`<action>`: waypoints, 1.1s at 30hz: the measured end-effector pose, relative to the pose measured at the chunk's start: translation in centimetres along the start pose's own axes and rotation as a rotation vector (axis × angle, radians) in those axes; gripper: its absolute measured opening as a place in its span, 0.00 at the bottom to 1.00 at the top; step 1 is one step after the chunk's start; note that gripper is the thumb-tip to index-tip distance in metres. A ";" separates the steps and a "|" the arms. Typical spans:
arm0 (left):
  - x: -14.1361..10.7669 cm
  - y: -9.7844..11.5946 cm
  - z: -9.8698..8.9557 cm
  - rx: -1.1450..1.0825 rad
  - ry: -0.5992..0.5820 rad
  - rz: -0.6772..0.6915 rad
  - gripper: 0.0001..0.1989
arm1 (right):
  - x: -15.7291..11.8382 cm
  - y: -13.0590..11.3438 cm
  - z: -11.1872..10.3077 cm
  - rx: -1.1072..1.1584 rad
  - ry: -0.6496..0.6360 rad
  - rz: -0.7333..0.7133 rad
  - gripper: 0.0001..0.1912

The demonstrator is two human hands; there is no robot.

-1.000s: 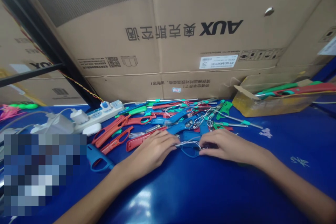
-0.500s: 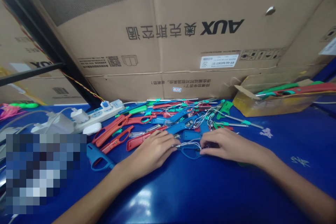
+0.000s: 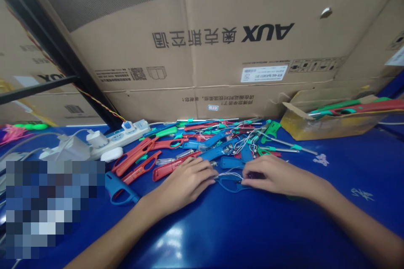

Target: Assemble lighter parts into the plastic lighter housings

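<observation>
Between my hands lies a blue half-shell of a long lighter [image 3: 232,185], with an open finger loop and thin white wires [image 3: 232,174] running across it. My left hand [image 3: 191,176] is closed, fingertips pinching the left end of the shell. From the other side, my right hand [image 3: 268,175] is closed too, thumb and fingers curled round the right end, where a dark part shows in their gap. The fingers hide both ends of the shell. Just behind the hands, a red lighter shell [image 3: 162,171] and a blue lighter shell [image 3: 217,149] rest in a heap.
Loose lighter parts, metal tubes and wires spread over the blue table [image 3: 205,235]. An opened carton [image 3: 331,126] with lighters stands at back right. Power strips [image 3: 116,138] and chargers are at left. A large cardboard panel [image 3: 202,63] rises behind. Pixelation covers the lower left.
My left hand has shifted very slightly right along with a small shift of the whole view. Both hands keep the same grip on the blue shell.
</observation>
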State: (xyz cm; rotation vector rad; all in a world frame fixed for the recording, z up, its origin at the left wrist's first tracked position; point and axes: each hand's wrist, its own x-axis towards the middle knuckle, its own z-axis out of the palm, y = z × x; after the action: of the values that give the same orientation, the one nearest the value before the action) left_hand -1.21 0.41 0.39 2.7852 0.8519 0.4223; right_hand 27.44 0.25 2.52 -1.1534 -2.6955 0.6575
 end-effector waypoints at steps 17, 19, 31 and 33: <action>-0.1 0.0 0.0 -0.002 0.003 0.004 0.14 | 0.1 -0.1 0.2 0.026 -0.018 -0.006 0.14; -0.1 0.0 0.0 -0.003 0.002 0.000 0.14 | 0.2 -0.2 0.2 0.027 -0.018 -0.011 0.14; 0.0 0.2 -0.1 -0.006 0.002 -0.016 0.11 | 0.0 0.0 0.2 0.059 -0.019 -0.007 0.14; 0.0 0.3 -0.1 -0.002 -0.005 -0.019 0.11 | 0.0 0.1 0.2 0.060 -0.024 -0.005 0.14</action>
State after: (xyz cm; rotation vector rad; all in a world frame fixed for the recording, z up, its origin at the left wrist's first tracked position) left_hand -1.13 0.20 0.57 2.7731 0.8752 0.4133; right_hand 27.43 0.22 2.31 -1.1310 -2.6772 0.7511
